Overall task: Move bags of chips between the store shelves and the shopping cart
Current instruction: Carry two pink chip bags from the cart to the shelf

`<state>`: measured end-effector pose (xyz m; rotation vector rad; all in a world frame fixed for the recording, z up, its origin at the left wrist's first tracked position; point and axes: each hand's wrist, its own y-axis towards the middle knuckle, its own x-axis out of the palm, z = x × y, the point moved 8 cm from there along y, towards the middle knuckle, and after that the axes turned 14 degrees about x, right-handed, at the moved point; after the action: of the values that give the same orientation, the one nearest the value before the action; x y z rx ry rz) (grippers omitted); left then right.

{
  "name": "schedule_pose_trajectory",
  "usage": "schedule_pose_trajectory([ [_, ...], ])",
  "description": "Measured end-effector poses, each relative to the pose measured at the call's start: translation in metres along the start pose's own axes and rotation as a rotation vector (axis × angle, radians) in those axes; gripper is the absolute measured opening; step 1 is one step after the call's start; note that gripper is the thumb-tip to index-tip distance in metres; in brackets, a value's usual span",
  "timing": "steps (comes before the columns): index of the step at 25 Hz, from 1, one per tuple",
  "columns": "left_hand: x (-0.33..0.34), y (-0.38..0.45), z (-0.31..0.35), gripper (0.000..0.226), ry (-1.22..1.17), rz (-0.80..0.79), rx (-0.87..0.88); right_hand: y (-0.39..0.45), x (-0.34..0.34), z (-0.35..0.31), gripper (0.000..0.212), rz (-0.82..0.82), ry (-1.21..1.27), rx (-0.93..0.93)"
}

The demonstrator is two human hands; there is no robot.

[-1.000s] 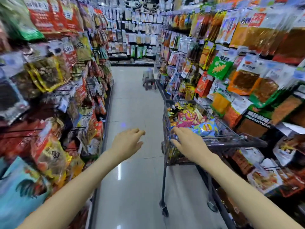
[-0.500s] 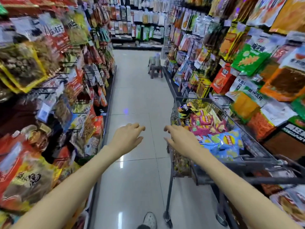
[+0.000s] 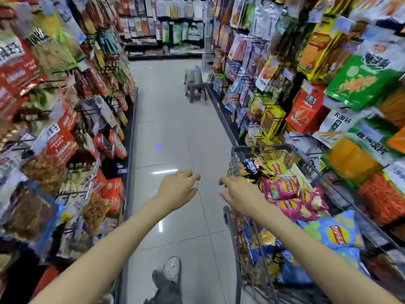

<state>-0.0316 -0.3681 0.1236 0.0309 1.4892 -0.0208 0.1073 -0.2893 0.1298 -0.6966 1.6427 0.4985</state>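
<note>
Overhead, wire cart [image 3: 235, 151], glossy crinkled chip bags [image 3: 280, 189]

1. The right hand [image 3: 243, 196], which a second ago lay at the near left rim of the shopping cart [image 3: 260, 148], now hovers just left of that rim over the floor [image 3: 175, 119], fingers loosely spread, holding nothing.
2. The cart sits nearer and lower in view, so the blue chip bag [image 3: 335, 232] and pink chip bags [image 3: 282, 189] show more fully.
3. A grey shoe [image 3: 172, 267] has stepped into view at the near edge.
</note>
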Motion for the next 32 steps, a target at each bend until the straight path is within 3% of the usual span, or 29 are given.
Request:
schedule_pose_trajectory([
  [5,0.014,0.118,-0.037,0.037,-0.006,-0.052,0.2,0.087,0.009,0.043,0.028,-0.019,-0.024,0.191],
  [10,0.027,0.211,-0.043,0.037,0.012,-0.127,0.406,0.124,0.015,0.096,0.041,-0.016,0.038,0.445],
  [14,0.05,0.265,0.0,0.037,0.004,-0.191,0.616,0.106,0.031,0.159,0.031,-0.049,0.108,0.643],
  [22,0.133,0.353,0.15,0.043,-0.059,-0.403,0.941,0.004,0.086,0.288,0.045,-0.167,0.202,1.112],
  [27,0.176,0.398,0.2,0.044,-0.072,-0.495,0.988,-0.019,0.122,0.332,0.063,-0.216,0.262,1.273],
  [32,0.218,0.432,0.194,0.057,-0.042,-0.581,0.937,-0.023,0.165,0.326,0.045,-0.414,0.309,1.395],
])
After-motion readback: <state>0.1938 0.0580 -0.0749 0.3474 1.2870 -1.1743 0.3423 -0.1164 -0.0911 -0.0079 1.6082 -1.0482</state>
